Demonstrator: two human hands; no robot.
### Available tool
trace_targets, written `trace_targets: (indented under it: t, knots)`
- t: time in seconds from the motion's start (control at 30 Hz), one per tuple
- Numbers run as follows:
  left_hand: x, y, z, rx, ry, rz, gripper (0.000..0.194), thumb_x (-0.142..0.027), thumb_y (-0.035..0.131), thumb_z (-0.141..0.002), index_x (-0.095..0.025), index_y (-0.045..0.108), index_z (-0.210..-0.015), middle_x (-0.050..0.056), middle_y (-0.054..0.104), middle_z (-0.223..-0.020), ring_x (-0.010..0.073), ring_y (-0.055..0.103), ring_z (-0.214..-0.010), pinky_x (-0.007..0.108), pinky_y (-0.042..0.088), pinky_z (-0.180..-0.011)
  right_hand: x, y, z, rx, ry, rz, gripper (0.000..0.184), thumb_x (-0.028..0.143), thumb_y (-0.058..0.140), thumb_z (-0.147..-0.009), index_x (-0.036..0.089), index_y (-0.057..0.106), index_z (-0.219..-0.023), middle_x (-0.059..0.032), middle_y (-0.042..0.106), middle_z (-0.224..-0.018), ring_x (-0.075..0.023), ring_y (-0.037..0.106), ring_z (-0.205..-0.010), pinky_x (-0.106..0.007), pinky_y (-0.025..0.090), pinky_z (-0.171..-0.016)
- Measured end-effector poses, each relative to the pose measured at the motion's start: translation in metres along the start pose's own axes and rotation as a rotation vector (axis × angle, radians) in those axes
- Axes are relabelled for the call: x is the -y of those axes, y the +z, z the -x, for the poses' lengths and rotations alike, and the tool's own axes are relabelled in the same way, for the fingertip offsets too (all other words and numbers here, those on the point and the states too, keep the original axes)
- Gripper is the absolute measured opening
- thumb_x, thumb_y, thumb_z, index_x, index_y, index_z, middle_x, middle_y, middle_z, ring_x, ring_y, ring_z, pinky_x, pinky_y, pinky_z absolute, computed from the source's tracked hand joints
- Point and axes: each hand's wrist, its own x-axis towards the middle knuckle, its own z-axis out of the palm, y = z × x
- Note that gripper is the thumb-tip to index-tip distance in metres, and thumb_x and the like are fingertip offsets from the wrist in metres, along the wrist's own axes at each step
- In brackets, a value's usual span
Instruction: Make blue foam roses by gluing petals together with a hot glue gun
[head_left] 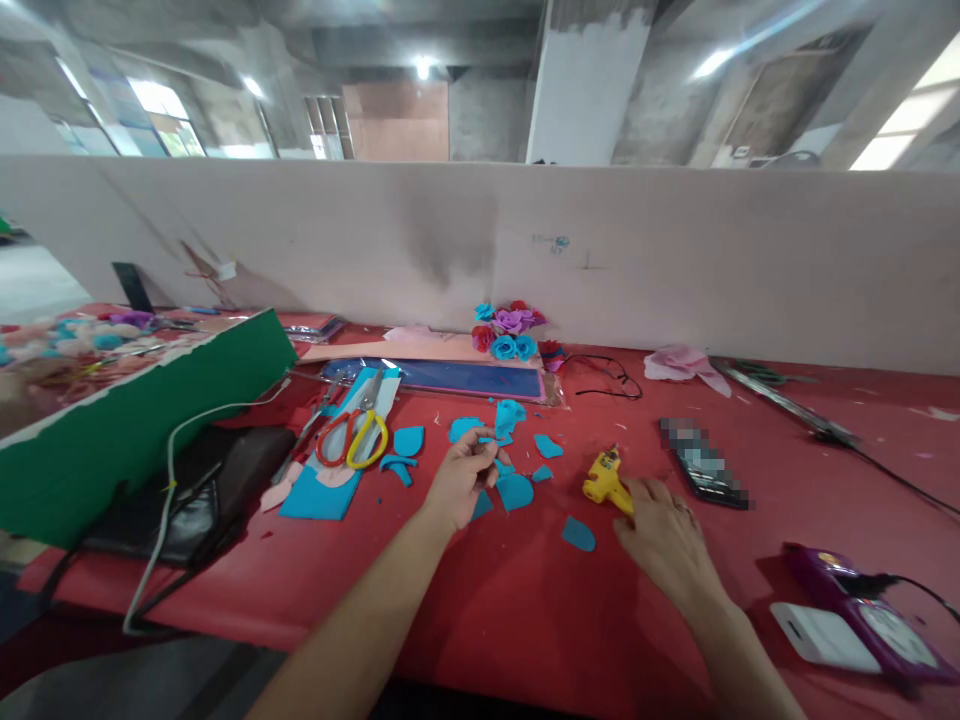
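Note:
Above several cut blue paper petals, my left hand is closed in a pinch; whatever lies between its fingertips is too small to make out. My right hand has its thumb and fingers around the handle end of a yellow hot glue gun, which lies on the table with its nozzle pointing away from me. A curled blue crepe paper piece sits just beyond my left hand. One loose blue petal lies between my hands, and another petal is beside my left fingers.
Scissors with red and yellow handles rest on blue paper at left. Paper flowers stand at the back. A phone, a purple device and a white charger are at right. A green box borders the left.

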Motion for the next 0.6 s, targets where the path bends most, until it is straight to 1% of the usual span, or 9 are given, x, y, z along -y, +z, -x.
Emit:
trace_targets:
  t: [0.07, 0.2, 0.3, 0.4, 0.43, 0.5, 0.53, 0.6]
  knots:
    - [0.000, -0.002, -0.001, -0.020, -0.013, 0.028, 0.022, -0.024, 0.071, -0.070, -0.016, 0.056, -0.084, 0.001, 0.064, -0.066, 0.0050, 0.047, -0.044, 0.017, 0.029, -0.043, 0.001, 0.004, -0.001, 0.002, -0.016, -0.010, 0.041, 0.012, 0.046, -0.076, 0.009, 0.056, -0.115, -0.0175, 0.060, -0.108, -0.0284, 0.059, -0.092, -0.037, 0.042, -0.078]
    - [0.000, -0.006, -0.003, -0.106, -0.080, 0.081, 0.018, -0.017, 0.073, -0.067, -0.012, 0.061, -0.081, 0.004, 0.065, -0.067, 0.0056, 0.051, -0.047, 0.016, 0.034, -0.044, 0.002, 0.009, -0.010, 0.010, -0.033, -0.026, 0.039, 0.010, 0.049, -0.074, 0.007, 0.056, -0.112, -0.0186, 0.062, -0.102, -0.0263, 0.061, -0.086, -0.035, 0.042, -0.075]
    - [-0.002, -0.006, -0.004, -0.144, -0.163, 0.135, 0.014, -0.013, 0.070, -0.069, -0.012, 0.061, -0.081, 0.003, 0.064, -0.066, 0.0034, 0.044, -0.040, 0.015, 0.031, -0.039, -0.001, 0.005, -0.015, 0.010, -0.049, -0.020, 0.033, 0.010, 0.048, -0.074, 0.007, 0.059, -0.106, -0.0192, 0.063, -0.099, -0.0268, 0.062, -0.083, -0.035, 0.043, -0.072]
    - [-0.005, -0.005, -0.004, -0.109, -0.203, 0.208, 0.010, -0.010, 0.066, -0.073, -0.013, 0.058, -0.079, 0.000, 0.061, -0.063, 0.0013, 0.035, -0.035, 0.014, 0.027, -0.036, -0.003, -0.008, -0.016, -0.049, -0.025, -0.094, 0.029, 0.013, 0.046, -0.078, 0.009, 0.059, -0.103, -0.0180, 0.062, -0.099, -0.0268, 0.062, -0.081, -0.035, 0.044, -0.069]
    - [-0.006, -0.004, -0.003, -0.092, -0.206, 0.225, 0.009, -0.010, 0.065, -0.074, -0.013, 0.058, -0.079, 0.000, 0.060, -0.062, 0.0011, 0.035, -0.035, 0.014, 0.026, -0.036, -0.002, -0.015, -0.015, -0.088, 0.002, -0.165, 0.028, 0.017, 0.046, -0.079, 0.010, 0.060, -0.103, -0.0170, 0.063, -0.098, -0.0268, 0.062, -0.081, -0.035, 0.044, -0.068]
    - [-0.006, -0.003, -0.002, -0.063, -0.202, 0.242, 0.009, -0.009, 0.063, -0.075, -0.013, 0.057, -0.079, -0.001, 0.059, -0.062, 0.0010, 0.035, -0.036, 0.014, 0.027, -0.036, 0.004, -0.029, -0.010, -0.164, 0.067, -0.408, 0.027, 0.029, 0.048, -0.083, 0.013, 0.060, -0.100, -0.0141, 0.064, -0.093, -0.0262, 0.062, -0.081, -0.035, 0.046, -0.067]
    - [-0.006, -0.003, -0.001, -0.045, -0.197, 0.248, 0.009, -0.009, 0.064, -0.075, -0.013, 0.057, -0.079, -0.001, 0.059, -0.063, 0.0013, 0.036, -0.036, 0.014, 0.028, -0.037, 0.008, -0.036, -0.006, -0.163, 0.091, -0.581, 0.029, 0.038, 0.049, -0.084, 0.015, 0.061, -0.097, -0.0117, 0.065, -0.087, -0.0252, 0.062, -0.078, -0.034, 0.046, -0.065]
    - [-0.005, -0.003, 0.000, 0.002, -0.177, 0.258, 0.011, -0.010, 0.066, -0.073, -0.014, 0.057, -0.079, -0.001, 0.059, -0.063, 0.0020, 0.038, -0.039, 0.014, 0.030, -0.040, 0.020, -0.048, 0.006, -0.076, 0.045, -0.977, 0.039, 0.048, 0.051, -0.082, 0.016, 0.060, -0.101, -0.0090, 0.066, -0.083, -0.0208, 0.061, -0.067, -0.030, 0.047, -0.056]
